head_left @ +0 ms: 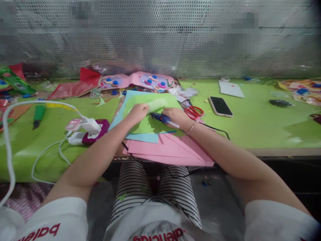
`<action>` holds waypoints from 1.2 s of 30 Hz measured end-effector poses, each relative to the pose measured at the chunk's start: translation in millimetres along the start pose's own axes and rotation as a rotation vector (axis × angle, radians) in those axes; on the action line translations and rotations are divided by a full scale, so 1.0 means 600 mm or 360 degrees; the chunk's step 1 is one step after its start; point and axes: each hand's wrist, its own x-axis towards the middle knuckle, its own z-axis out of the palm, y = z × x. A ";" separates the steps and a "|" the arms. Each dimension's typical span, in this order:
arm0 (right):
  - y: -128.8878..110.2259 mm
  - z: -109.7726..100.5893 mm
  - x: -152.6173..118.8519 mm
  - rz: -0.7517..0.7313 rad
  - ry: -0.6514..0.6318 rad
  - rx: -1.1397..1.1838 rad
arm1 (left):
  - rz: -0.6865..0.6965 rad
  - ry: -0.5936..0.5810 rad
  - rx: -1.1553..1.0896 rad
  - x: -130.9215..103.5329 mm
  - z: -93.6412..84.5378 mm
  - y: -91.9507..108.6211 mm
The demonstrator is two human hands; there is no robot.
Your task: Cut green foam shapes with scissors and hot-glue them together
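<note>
My right hand (176,117) is wrapped round a blue glue gun (159,117), whose nozzle points left and whose pale glue stick (173,124) juts out at the back. My left hand (139,112) has its fingers closed at the edge of a pale green strip of paper (157,105), which looks curled or folded. Under both hands lies a bright green paper sheet (140,126). Blue sheets (144,138) show beneath it, with pink sheets (165,149) at the table's front edge.
Red-handled scissors (194,112) and a phone (220,106) lie to the right. A purple power socket (96,131) with white chargers and cables sits left, near a green cutter (39,116). Pink craft pieces (150,81) line the back, before a perforated metal panel (160,40).
</note>
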 end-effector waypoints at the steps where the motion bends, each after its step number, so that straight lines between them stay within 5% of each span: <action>1: 0.002 0.002 0.001 -0.0037 0.0025 0.0010 | -0.0001 0.0007 0.0002 0.000 0.000 0.000; 5: 0.009 0.008 0.005 -0.0152 0.0091 0.0048 | 0.0010 0.0045 0.0013 0.002 0.000 -0.002; 14: 0.000 0.000 0.004 0.0090 -0.0013 0.0040 | -0.0007 0.0105 0.0034 -0.001 -0.005 0.005; 36: -0.019 -0.010 -0.006 0.0130 -0.0133 -0.0069 | 0.0009 0.0072 0.0023 0.002 -0.002 -0.002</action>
